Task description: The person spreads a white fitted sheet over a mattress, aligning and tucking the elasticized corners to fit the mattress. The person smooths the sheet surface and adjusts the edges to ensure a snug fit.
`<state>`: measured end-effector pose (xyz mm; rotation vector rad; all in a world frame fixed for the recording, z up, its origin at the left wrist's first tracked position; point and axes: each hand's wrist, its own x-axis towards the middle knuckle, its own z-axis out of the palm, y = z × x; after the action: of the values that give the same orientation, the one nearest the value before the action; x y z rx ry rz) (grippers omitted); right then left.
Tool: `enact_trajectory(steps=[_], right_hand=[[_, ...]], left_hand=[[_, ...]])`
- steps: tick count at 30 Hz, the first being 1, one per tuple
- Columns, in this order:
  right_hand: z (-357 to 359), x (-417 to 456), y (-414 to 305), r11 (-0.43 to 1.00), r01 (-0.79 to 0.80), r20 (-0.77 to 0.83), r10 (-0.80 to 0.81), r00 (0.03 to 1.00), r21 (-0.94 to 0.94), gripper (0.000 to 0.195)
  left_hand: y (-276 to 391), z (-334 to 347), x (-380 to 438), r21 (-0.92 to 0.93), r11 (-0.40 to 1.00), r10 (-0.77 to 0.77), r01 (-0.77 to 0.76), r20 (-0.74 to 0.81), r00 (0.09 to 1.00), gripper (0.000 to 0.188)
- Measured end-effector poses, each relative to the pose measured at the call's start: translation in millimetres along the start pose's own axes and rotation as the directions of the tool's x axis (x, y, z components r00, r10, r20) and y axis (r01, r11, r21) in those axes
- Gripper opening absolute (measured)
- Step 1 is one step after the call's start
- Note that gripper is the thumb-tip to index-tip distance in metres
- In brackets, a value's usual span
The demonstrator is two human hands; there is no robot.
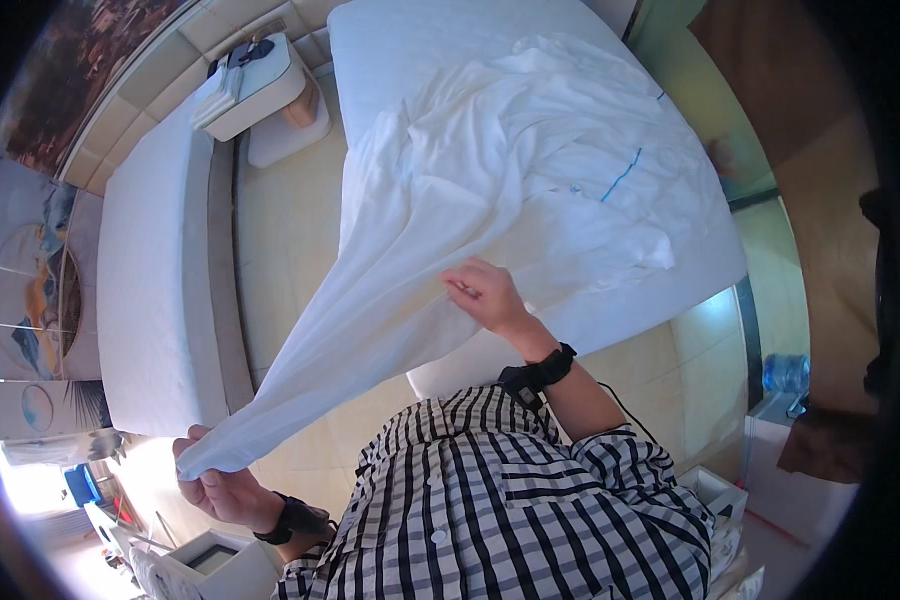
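Note:
A large white sheet lies rumpled over a bed with a white-covered mattress, and thin blue lines show on the cloth at the right. One corner of the sheet is stretched down to the lower left, where my left hand grips it between thumb and fingers. My right hand is over the near edge of the sheet by the bed's foot, its fingers curled; whether cloth is pinched in them I cannot tell. Both wrists wear black bands.
A second bed with a white cover stands at the left, across a strip of tiled floor. Between the bed heads is a nightstand bearing folded white cloths. A blue water bottle stands at the right, and an open white box lower left.

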<state>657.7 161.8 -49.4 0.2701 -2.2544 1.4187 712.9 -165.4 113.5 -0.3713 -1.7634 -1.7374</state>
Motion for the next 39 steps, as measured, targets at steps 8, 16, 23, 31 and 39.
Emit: enact_trajectory(steps=[8,16,23,31,39], right_hand=[[26.2,9.0,-10.3,0.991,0.108,0.018,-0.106,0.994,-0.074,0.02],[31.6,9.8,-13.3,0.998,0.058,-0.051,-0.058,0.997,-0.014,0.019],[42.8,8.7,-15.2,0.991,0.107,-0.037,-0.11,0.993,-0.079,0.019],[45.4,6.1,-12.7,0.994,0.093,-0.004,-0.094,0.996,-0.058,0.017],[21.6,-8.2,-5.0,0.993,-0.036,0.021,0.039,0.999,-0.11,0.016]], left_hand=[[3.4,11.8,12.3,-0.035,0.998,0.053,-0.05,0.087,0.995,0.023],[-1.2,-0.9,15.5,-0.164,0.986,0.063,-0.019,0.264,0.963,0.019],[-0.9,9.7,16.1,-0.035,0.998,0.059,-0.056,0.12,0.991,0.029],[-6.2,3.0,18.0,-0.032,0.998,0.059,-0.056,0.102,0.993,0.03],[-22.6,-16.2,12.5,-0.067,0.997,-0.034,0.049,0.209,0.977,0.022]])
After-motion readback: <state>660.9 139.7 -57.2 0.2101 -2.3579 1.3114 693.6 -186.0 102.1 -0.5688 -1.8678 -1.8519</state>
